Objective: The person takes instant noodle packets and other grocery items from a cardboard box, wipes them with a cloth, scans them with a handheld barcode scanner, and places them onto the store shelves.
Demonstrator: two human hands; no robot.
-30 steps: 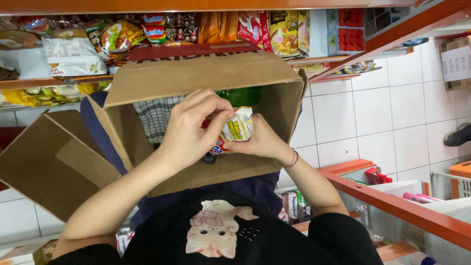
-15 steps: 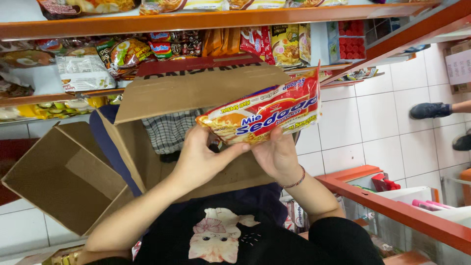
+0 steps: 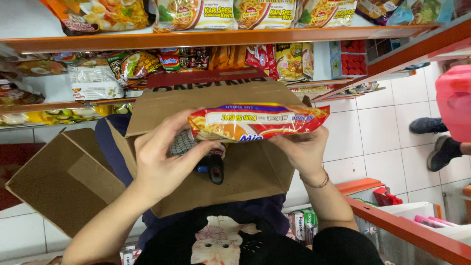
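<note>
I hold a red, yellow and orange noodle packet (image 3: 257, 121) flat between both hands, above an open brown cardboard box (image 3: 245, 172) resting against my body. My left hand (image 3: 164, 157) grips the packet's left end with thumb and fingers. My right hand (image 3: 301, 147), with a thin bracelet on the wrist, holds its right end from below. A small black object (image 3: 215, 168) shows just under my left hand's fingers, over the box.
Orange shelves (image 3: 211, 38) ahead carry several noodle and snack packets. A second orange shelf edge (image 3: 407, 230) runs at lower right with boxed goods beneath. Another person's dark shoes (image 3: 434, 137) and a pink garment (image 3: 454, 100) stand on the white tiles at right.
The packet came up out of the box, and both hands have raised and levelled it in front of the shelves. My view has tilted upward, showing another shelf row.
</note>
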